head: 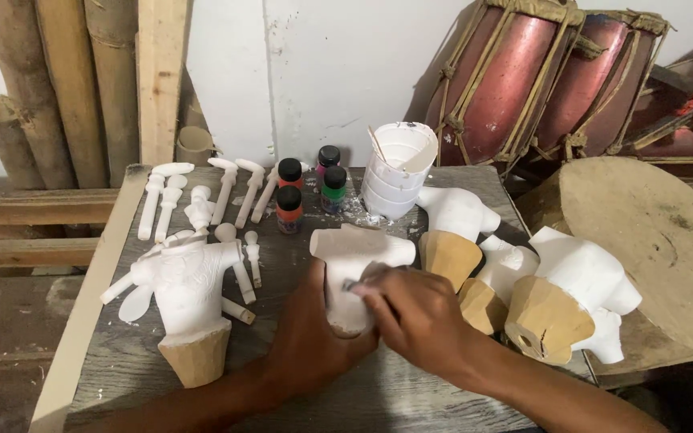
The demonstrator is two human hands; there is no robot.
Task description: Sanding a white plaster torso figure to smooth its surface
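On the grey table (pixel 411 393), the left hand (pixel 310 337) grips a white figure torso (pixel 352 265); the right hand (pixel 415 317) pinches something small against it.

Four small paint bottles (pixel 308 191) with black caps stood clustered at the back of the grey wooden surface (pixel 122 361): two orange-red, one pink, one green. Just to their right stood a stack of white plastic cups (pixel 396 172). No labels, signs or screens were visible.

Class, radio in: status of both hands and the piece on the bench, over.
Left hand gripping white carved torso. Right hand pressed on its front. Painted figures and paint bottles close by, not blocking.
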